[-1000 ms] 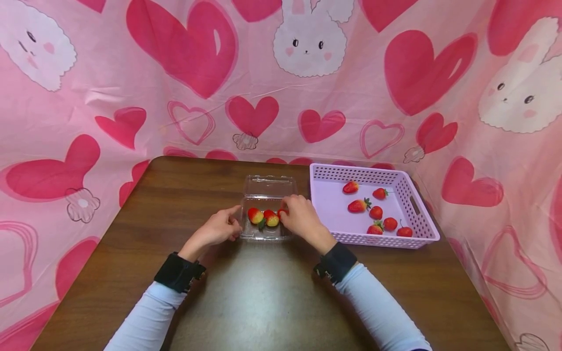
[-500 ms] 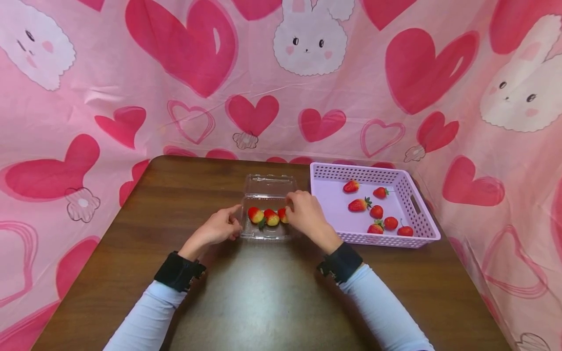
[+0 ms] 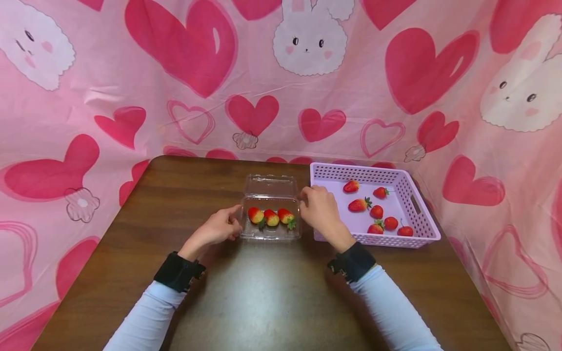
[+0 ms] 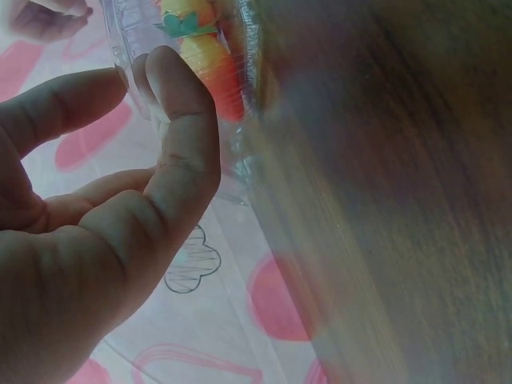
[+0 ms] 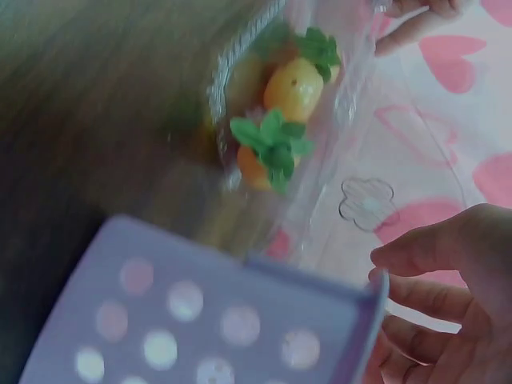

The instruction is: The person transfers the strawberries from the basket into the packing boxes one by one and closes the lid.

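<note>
Head view: a clear clamshell box sits on the dark wooden worktop, lid folded back flat behind it so the tray stays accessible from above. Three strawberries lie in a row inside the tray. The left hand pinches the box's left edge between thumb and fingertips, which looks meant to keep the light plastic from sliding. The right hand hovers just right of the box, over the near-left corner of the lilac basket; fingers loosely curled, nothing in them. Seven more strawberries lie scattered in the basket, well apart from the box. A pink heart-and-bunny cloth hangs behind and round the worktop.

Left wrist view: thumb and forefinger close on the transparent wall of the box, fruit showing red and yellow through the plastic. Grip is a pinch, not a full clasp.

Right wrist view: the box's right end with leafy strawberry caps visible through the wall; basket rim blurred in front. The right hand's fingers are relaxed, empty, apart from both box and basket.
</note>
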The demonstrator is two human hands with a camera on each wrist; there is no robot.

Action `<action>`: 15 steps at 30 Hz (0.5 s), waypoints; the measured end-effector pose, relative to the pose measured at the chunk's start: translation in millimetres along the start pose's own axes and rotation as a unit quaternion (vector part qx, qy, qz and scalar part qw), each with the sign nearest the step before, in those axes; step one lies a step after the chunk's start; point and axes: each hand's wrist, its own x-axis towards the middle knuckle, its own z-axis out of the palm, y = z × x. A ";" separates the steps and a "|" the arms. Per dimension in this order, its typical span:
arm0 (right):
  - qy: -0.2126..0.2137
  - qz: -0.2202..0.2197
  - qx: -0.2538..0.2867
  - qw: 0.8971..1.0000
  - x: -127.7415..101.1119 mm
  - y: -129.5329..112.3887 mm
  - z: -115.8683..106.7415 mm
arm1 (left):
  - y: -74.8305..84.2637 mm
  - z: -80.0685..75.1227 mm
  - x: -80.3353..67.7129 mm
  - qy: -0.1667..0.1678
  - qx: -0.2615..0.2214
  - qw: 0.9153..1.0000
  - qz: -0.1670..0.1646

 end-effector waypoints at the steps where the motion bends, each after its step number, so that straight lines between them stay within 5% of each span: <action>1: 0.002 0.001 -0.003 1.000 -0.6 1.9 -2.3 | -0.2 0.1 -0.2 0.000 0.000 1.000 0.000; 15: -0.033 0.056 -0.020 0.998 -9.6 28.3 -20.4 | -0.2 0.5 0.5 0.001 -0.001 1.000 0.002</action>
